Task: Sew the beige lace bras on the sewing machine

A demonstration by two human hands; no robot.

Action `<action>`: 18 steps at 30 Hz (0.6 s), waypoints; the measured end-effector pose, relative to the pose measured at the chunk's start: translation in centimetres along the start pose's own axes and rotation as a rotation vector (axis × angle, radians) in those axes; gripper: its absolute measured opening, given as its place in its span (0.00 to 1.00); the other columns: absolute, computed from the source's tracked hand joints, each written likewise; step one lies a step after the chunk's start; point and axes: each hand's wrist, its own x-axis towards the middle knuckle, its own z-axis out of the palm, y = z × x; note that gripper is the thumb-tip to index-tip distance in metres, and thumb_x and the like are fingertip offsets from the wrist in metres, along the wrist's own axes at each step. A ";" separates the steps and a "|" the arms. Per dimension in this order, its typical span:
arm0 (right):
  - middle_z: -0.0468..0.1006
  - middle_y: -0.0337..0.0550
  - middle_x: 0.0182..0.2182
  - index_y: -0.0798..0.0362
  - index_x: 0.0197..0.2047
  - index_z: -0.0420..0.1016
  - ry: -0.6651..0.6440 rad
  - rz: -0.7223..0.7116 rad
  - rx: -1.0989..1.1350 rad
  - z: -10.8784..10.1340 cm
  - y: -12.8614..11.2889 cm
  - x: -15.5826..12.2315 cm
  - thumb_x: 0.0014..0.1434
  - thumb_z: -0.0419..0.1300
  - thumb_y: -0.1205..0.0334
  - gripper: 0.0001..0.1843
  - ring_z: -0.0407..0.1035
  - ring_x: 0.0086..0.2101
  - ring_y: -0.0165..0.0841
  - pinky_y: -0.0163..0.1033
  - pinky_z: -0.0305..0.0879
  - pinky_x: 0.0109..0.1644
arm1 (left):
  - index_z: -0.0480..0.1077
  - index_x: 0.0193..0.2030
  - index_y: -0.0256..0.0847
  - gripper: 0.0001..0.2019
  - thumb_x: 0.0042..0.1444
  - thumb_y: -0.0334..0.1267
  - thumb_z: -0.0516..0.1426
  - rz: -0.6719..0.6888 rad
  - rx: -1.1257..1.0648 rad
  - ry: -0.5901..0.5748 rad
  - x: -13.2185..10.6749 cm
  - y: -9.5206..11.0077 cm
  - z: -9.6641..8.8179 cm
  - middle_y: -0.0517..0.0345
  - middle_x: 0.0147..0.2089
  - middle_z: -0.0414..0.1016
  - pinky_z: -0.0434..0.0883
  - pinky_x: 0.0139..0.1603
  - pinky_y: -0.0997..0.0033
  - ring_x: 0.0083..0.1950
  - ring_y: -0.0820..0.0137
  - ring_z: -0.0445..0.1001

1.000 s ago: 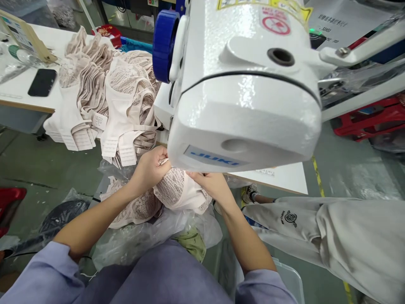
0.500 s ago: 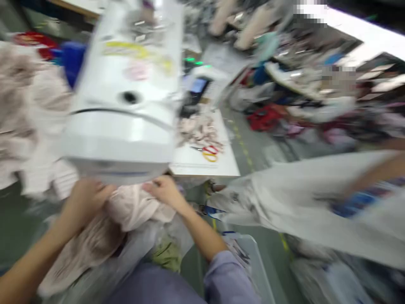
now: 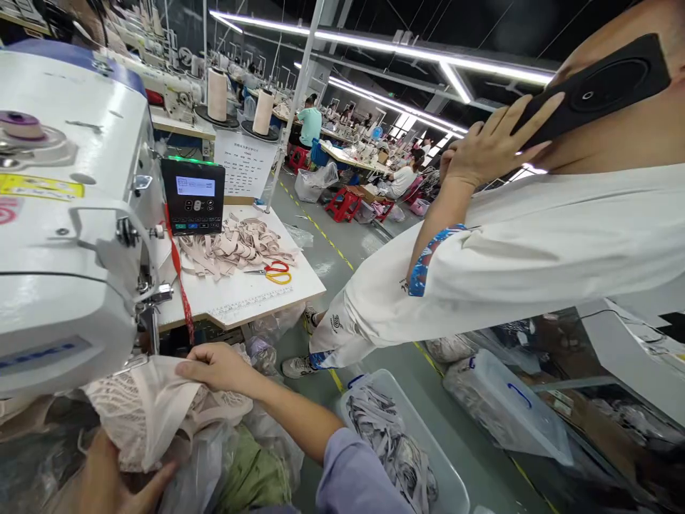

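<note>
A white sewing machine [image 3: 58, 285] fills the left side, its head and needle area over the work. Under its presser area lies a pale beige lace garment piece [image 3: 144, 417] with a smooth edge band. My right hand [image 3: 222, 371] pinches the garment's upper right edge, thumb and fingers close to the machine foot. Lower down, my left hand [image 3: 115, 482] grips the lace from below, with the thumb showing and some fingers hidden behind the cloth. Below the machine, green fabric [image 3: 254, 467] and clear plastic lie near my lap.
On the white table [image 3: 251, 305] lie cut beige strips [image 3: 235, 246] and red-and-yellow scissors [image 3: 275, 272], beside a control panel [image 3: 193, 196]. A clear bin [image 3: 449, 478] of grey strips stands on the floor. A person in white [image 3: 508, 250] stands close at the right, holding a phone [image 3: 596, 89].
The view has swung up and to the right, bringing the standing person's phone and the room into sight. Both hands stay on the garment; my left hand is lower on it.
</note>
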 end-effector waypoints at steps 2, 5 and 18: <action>0.64 0.32 0.20 0.52 0.30 0.74 0.008 0.028 0.005 0.1 -0.2 -0.4 0.56 0.65 0.38 0.24 0.59 0.25 0.27 0.32 0.51 0.28 | 0.61 0.66 0.72 0.35 0.49 0.57 0.58 -0.014 -0.055 0.007 0.2 0.1 1.5 0.70 0.54 0.80 0.71 0.63 0.38 0.64 0.39 0.70; 0.66 0.33 0.21 0.52 0.33 0.76 0.021 0.038 0.023 0.7 0.0 -0.6 0.56 0.65 0.39 0.23 0.61 0.26 0.28 0.31 0.53 0.28 | 0.65 0.63 0.70 0.30 0.51 0.53 0.58 0.011 -0.097 0.000 1.3 0.6 2.9 0.69 0.59 0.78 0.65 0.69 0.39 0.70 0.41 0.64; 0.72 0.38 0.27 0.54 0.29 0.72 0.240 0.050 -0.506 -6.9 6.0 -4.7 0.67 0.53 0.50 0.20 0.64 0.31 0.30 0.33 0.60 0.36 | 0.75 0.53 0.44 0.22 0.59 0.46 0.48 -0.099 0.338 -0.086 0.8 -3.3 -3.2 0.47 0.37 0.82 0.74 0.47 0.45 0.43 0.43 0.80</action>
